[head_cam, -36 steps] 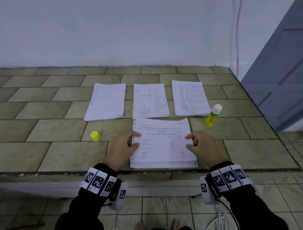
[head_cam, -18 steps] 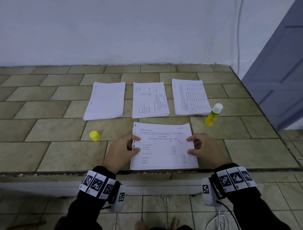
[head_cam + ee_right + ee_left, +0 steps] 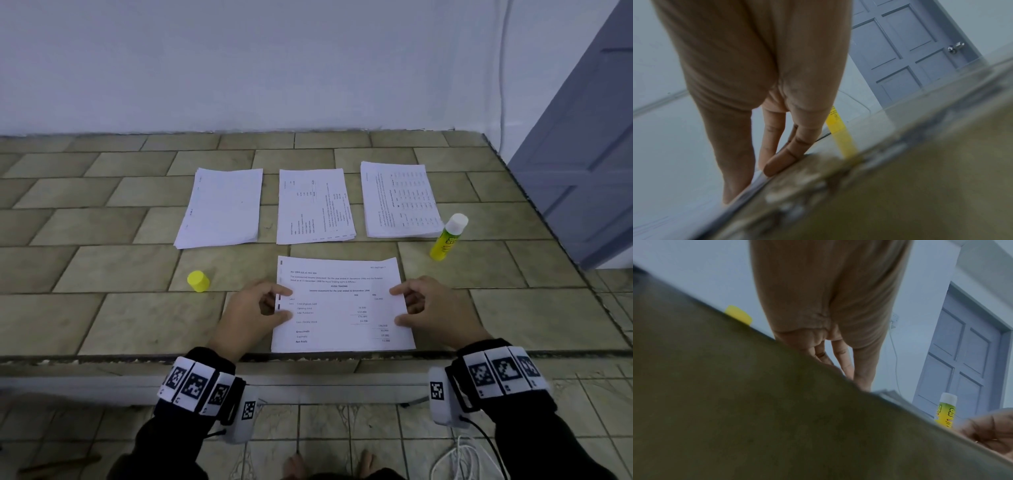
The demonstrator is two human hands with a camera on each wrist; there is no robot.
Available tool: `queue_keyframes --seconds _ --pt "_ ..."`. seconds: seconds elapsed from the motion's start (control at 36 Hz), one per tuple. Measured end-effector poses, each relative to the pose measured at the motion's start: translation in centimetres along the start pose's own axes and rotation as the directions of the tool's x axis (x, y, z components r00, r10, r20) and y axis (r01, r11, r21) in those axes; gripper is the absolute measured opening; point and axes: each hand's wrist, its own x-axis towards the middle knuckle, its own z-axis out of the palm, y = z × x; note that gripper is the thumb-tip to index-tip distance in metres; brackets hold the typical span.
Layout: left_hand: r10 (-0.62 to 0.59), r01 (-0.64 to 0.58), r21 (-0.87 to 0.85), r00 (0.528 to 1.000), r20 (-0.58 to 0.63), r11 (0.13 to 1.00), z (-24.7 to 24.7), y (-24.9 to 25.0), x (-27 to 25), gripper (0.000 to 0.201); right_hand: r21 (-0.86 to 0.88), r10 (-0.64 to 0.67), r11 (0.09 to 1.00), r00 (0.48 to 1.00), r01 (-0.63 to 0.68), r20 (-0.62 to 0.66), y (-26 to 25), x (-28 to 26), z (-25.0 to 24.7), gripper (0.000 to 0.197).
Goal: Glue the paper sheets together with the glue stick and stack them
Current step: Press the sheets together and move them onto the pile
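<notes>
A printed paper sheet (image 3: 342,308) lies flat on other sheets at the tiled counter's front edge. My left hand (image 3: 281,305) rests its fingertips on the sheet's left edge, and my right hand (image 3: 399,306) rests on its right edge. In the wrist views the left fingers (image 3: 840,360) and right fingers (image 3: 781,160) reach down nearly straight onto the surface. The yellow glue stick (image 3: 448,237) stands uncapped to the right, behind my right hand. Its yellow cap (image 3: 198,281) sits left of my left hand.
Three paper stacks lie in a row further back: left (image 3: 221,207), middle (image 3: 314,205), right (image 3: 399,200). The counter (image 3: 120,318) ends at a front edge just under my wrists. A wall stands behind and a grey door (image 3: 589,154) to the right.
The top sheet, raised and offset a second ago, now lies flat and lined up on the sheet beneath. Both hands stayed at its side edges.
</notes>
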Motion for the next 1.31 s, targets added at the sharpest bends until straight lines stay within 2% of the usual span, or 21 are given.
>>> queue_keyframes --seconds 0.08,0.25,0.72,1.06,1.14,1.22,1.31 --pt "0.006 -0.006 0.013 1.0 0.012 1.0 -0.1 0.0 0.0 0.038 0.011 0.001 1.0 1.0 -0.001 -0.002 0.1 -0.1 0.0 0.043" --pt "0.02 -0.02 -0.011 1.0 0.024 1.0 -0.3 -0.3 0.1 0.053 0.028 0.003 1.0 1.0 -0.003 0.003 0.3 0.1 0.0 0.042" --pt "0.016 -0.013 -0.07 0.999 0.032 0.997 -0.3 -0.8 0.0 0.053 0.034 -0.007 0.999 1.0 0.007 0.009 0.3 0.0 -0.2 0.044" --pt "-0.006 0.007 -0.023 0.999 0.045 1.0 -0.5 -0.4 0.0 0.052 0.02 -0.007 1.0 1.0 0.006 0.021 0.0 -0.2 -0.3 0.044" --pt "-0.012 0.013 -0.018 0.999 0.043 1.0 -0.7 -0.2 -0.1 0.053 -0.016 0.008 1.0 1.0 -0.008 0.029 -0.4 -0.3 -0.3 0.044" --pt "-0.026 0.023 0.056 0.998 0.052 0.998 -0.7 0.1 0.0 0.052 -0.099 0.022 0.995 0.999 -0.019 0.034 -0.9 -0.4 -0.3 0.045" --pt "-0.02 0.005 0.235 0.998 0.061 0.972 -0.7 0.6 -0.1 0.055 -0.329 0.043 0.944 0.999 -0.03 0.033 -1.7 -0.6 -0.3 0.047"
